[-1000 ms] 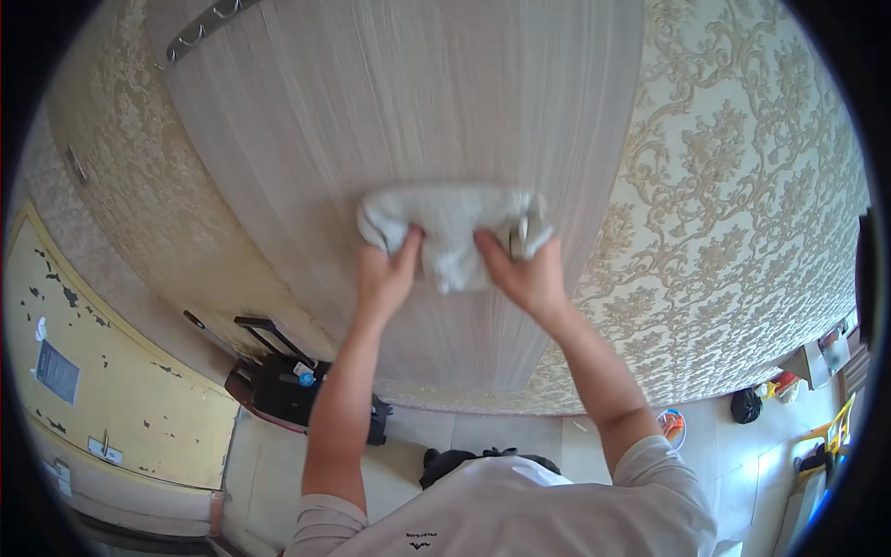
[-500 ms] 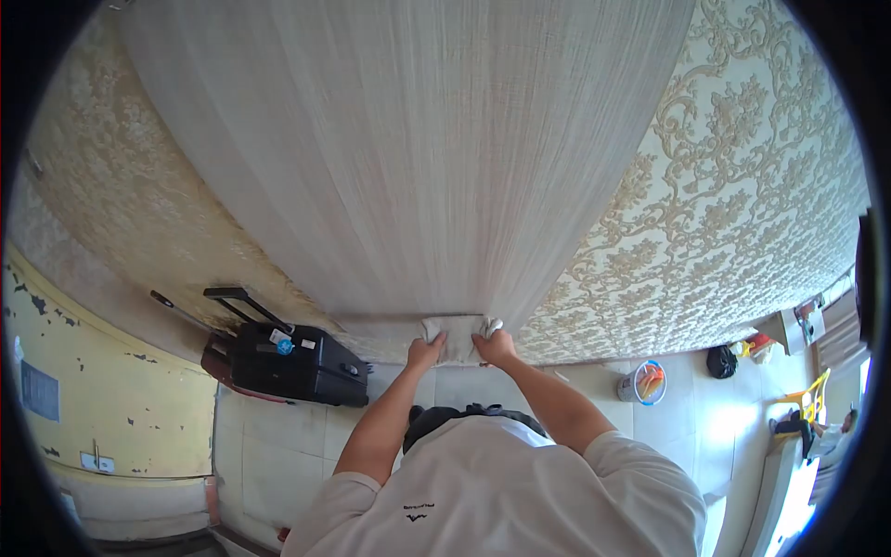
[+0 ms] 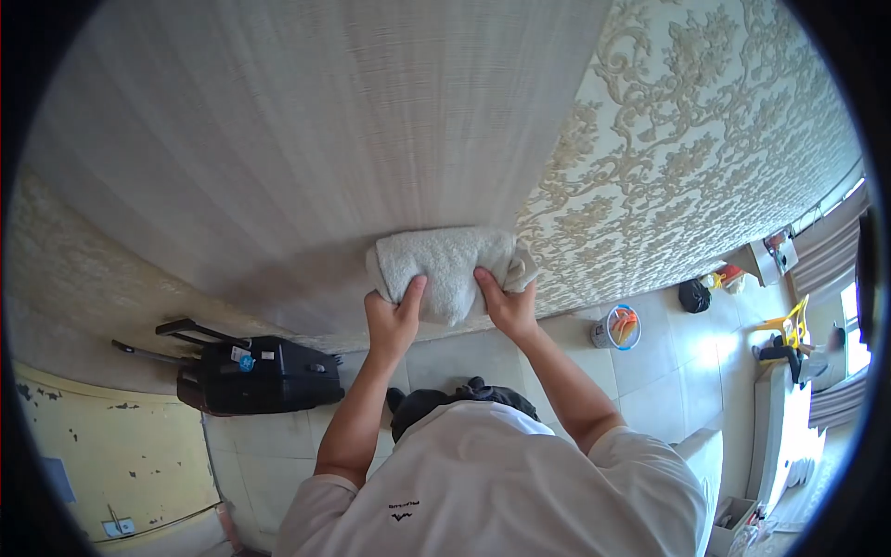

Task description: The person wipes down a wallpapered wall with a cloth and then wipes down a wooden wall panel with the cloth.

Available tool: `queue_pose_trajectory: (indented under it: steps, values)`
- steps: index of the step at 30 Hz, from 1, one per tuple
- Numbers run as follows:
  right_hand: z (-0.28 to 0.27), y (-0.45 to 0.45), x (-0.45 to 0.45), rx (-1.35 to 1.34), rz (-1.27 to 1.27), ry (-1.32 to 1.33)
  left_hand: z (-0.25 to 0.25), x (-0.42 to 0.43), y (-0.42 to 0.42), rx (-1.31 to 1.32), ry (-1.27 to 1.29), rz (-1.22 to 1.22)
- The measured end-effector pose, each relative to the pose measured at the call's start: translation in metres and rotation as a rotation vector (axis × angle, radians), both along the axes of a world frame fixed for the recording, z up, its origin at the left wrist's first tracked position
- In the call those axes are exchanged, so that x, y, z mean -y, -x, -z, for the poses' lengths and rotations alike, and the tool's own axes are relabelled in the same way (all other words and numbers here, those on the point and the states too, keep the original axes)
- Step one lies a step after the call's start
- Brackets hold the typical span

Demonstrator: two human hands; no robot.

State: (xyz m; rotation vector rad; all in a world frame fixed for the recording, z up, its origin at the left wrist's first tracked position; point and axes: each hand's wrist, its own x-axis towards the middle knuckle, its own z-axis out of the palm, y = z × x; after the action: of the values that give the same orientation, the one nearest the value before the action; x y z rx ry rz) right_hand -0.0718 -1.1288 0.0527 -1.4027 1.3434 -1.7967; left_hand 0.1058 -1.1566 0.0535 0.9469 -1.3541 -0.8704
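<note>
A folded white towel (image 3: 445,265) is spread between my two hands in front of the plain striped wall panel (image 3: 371,121). My left hand (image 3: 393,314) grips its lower left part, thumb lying on the near face. On the other side, my right hand (image 3: 509,304) holds the lower right part, where the cloth bunches into a loose roll. The fingers behind the towel are hidden. Whether the cloth touches the panel I cannot tell.
Patterned wallpaper (image 3: 668,139) borders the panel on the right. A black suitcase (image 3: 269,373) stands by the wall at left, near a yellow door (image 3: 121,446). On the tiled floor at right are a bucket (image 3: 616,329) and a black bag (image 3: 694,295). A person (image 3: 824,357) is at far right.
Both hands have risen from low on the wall with the towel, which now shows a larger, more open face. The view has shifted, so the panel's right edge sits further left.
</note>
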Motion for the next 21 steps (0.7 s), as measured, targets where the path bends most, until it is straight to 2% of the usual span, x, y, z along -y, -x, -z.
queue_pose_trajectory:
  steps: [4, 7, 9, 10, 12, 13, 14, 15, 17, 18, 20, 21]
  values:
    - [0.014, 0.022, 0.011, -0.106, -0.010, -0.125, 0.027, 0.016, 0.016, 0.040, -0.092, 0.012]
    - [0.046, 0.030, 0.011, -0.170, -0.017, -0.245, 0.076, 0.023, 0.024, 0.033, 0.025, -0.073]
    - [0.079, 0.032, 0.012, -0.205, -0.036, -0.308, 0.113, 0.017, 0.019, 0.135, -0.181, -0.012]
    - [0.103, 0.034, 0.013, -0.232, -0.026, -0.365, 0.142, 0.017, 0.018, 0.135, -0.190, -0.026]
    - [0.159, 0.038, 0.015, -0.265, -0.035, -0.425, 0.202, 0.016, 0.017, 0.171, -0.548, -0.002]
    - [0.192, 0.041, 0.018, -0.317, -0.074, -0.648, 0.218, 0.012, 0.014, 0.239, -0.784, 0.008]
    - [0.208, 0.043, 0.016, -0.370, -0.111, -0.870, 0.257, 0.008, 0.013, 0.233, -0.788, -0.008]
    - [0.211, 0.041, 0.010, -0.376, -0.128, -0.867, 0.307, 0.004, 0.012, 0.219, -0.925, -0.028]
    - [0.209, 0.037, 0.007, -0.182, -0.189, -1.231, 0.284, -0.007, 0.014, 0.157, -1.174, 0.002]
    - [0.199, 0.037, 0.010, -0.189, -0.206, -1.227, 0.265, -0.004, 0.012, 0.150, -1.173, -0.016]
    - [0.166, 0.039, -0.001, -0.246, -0.172, -0.924, 0.240, -0.012, 0.005, 0.236, -0.939, -0.039]
    - [0.160, 0.042, -0.001, -0.218, -0.201, -0.756, 0.205, -0.017, 0.009, 0.207, -0.762, -0.109]
